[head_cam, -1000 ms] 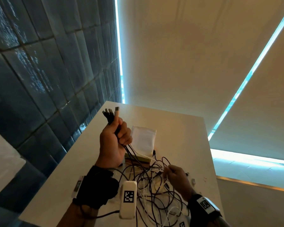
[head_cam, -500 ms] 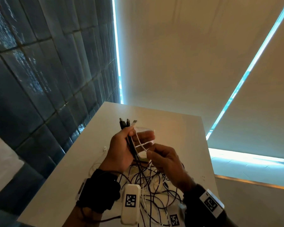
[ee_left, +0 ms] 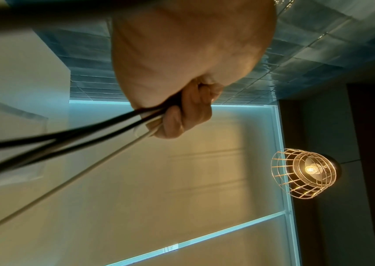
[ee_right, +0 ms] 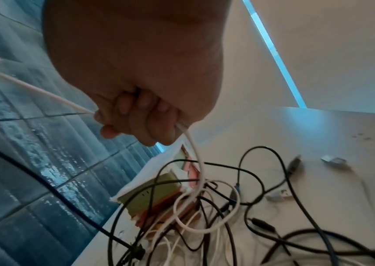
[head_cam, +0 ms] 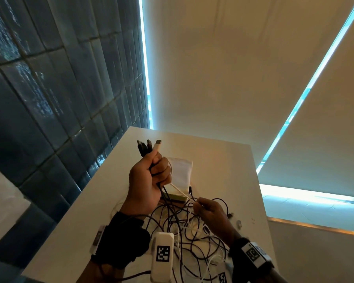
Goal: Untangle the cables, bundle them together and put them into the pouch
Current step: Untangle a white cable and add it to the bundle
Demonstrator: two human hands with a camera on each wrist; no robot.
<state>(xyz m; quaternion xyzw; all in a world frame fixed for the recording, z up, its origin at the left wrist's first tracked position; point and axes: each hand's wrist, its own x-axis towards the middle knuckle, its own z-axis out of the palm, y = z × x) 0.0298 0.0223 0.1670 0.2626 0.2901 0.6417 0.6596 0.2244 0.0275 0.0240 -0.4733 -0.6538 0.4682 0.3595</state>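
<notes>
A white table (head_cam: 223, 160) carries the items. A tangle of black and white cables (head_cam: 192, 237) lies on its near part — loops overlapping, several loose plug ends (ee_right: 293, 164) resting on the bare surface to the right. A white pouch (head_cam: 181, 170) lies flat farther back, near the table's middle. Just in front of the pouch sits a stack of coloured pads (ee_right: 157, 198) — green on top, with cable loops crossing over it.
</notes>
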